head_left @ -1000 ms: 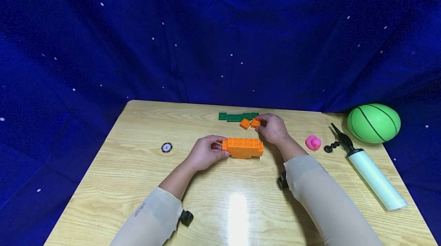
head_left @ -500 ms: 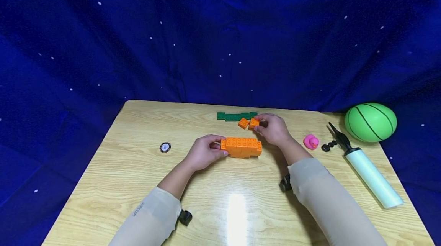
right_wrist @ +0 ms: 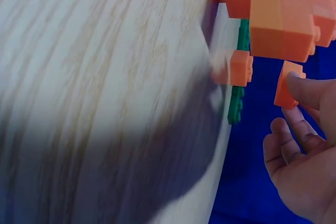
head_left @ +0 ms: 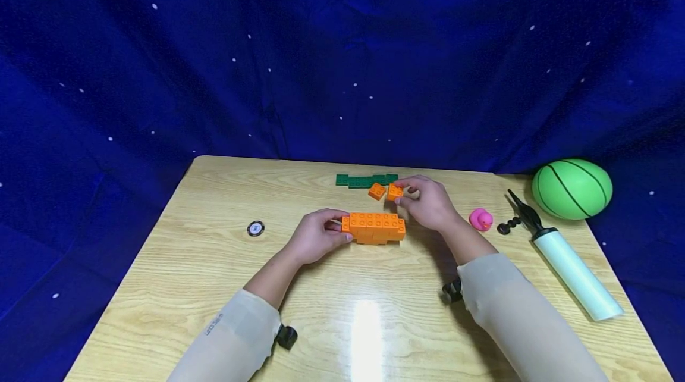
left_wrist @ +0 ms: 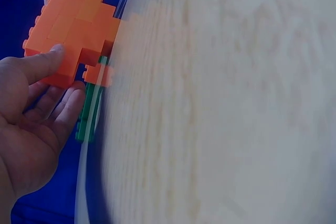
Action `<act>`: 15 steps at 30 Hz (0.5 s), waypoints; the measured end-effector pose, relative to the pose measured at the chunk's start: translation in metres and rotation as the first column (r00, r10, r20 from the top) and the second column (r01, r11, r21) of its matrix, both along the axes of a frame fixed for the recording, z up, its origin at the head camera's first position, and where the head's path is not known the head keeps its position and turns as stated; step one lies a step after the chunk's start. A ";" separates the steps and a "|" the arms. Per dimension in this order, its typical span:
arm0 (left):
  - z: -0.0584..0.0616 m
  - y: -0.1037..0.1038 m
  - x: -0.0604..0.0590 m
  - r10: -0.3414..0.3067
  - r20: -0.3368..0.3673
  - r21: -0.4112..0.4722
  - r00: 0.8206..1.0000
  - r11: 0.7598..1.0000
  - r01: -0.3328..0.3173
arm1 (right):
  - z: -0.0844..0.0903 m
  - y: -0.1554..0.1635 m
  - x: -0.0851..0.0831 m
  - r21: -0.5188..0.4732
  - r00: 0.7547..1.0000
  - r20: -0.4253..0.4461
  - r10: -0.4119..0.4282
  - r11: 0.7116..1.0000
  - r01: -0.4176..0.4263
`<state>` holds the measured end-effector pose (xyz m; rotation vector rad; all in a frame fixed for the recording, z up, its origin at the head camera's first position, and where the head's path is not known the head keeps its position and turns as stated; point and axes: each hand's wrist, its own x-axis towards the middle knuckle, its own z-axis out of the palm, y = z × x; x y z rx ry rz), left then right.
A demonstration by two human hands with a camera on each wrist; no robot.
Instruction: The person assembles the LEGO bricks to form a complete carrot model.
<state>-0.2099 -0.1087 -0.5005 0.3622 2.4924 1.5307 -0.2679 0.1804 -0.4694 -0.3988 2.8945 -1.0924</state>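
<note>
An orange brick block (head_left: 374, 228) several studs long lies at the middle of the wooden table (head_left: 203, 263). My left hand (head_left: 316, 238) grips its left end, thumb on top (left_wrist: 44, 59). My right hand (head_left: 428, 202) pinches a small orange brick (head_left: 395, 192) just behind the block; the right wrist view shows that brick (right_wrist: 287, 91) held at the fingertips. A second loose orange brick (head_left: 377, 191) lies beside it on the table. Behind both lies a row of flat green bricks (head_left: 365, 180).
A pink rubber duck (head_left: 480, 219), a black nozzle piece (head_left: 508, 226), a white hand pump (head_left: 567, 263) and a green ball (head_left: 571, 188) lie on the right side. A round black-and-white chip (head_left: 255, 228) lies at left. Blue starred cloth surrounds the table.
The right hand has lifted the small orange brick slightly off the table and the right forearm has drawn back. The left hand and the long block have stayed put.
</note>
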 end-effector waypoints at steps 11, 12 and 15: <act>0.000 0.001 0.000 0.008 0.005 -0.005 1.000 1.000 -0.008 | 0.015 0.001 0.017 -0.034 0.998 -0.043 0.045 0.998 -0.047; 0.000 0.001 0.000 0.007 0.005 -0.002 1.000 1.000 -0.007 | 0.016 0.001 0.018 -0.036 0.998 -0.050 0.048 0.998 -0.050; 0.001 0.001 0.001 0.007 0.001 0.002 1.000 1.000 -0.007 | 0.020 0.000 0.023 -0.048 0.996 -0.070 0.060 0.997 -0.063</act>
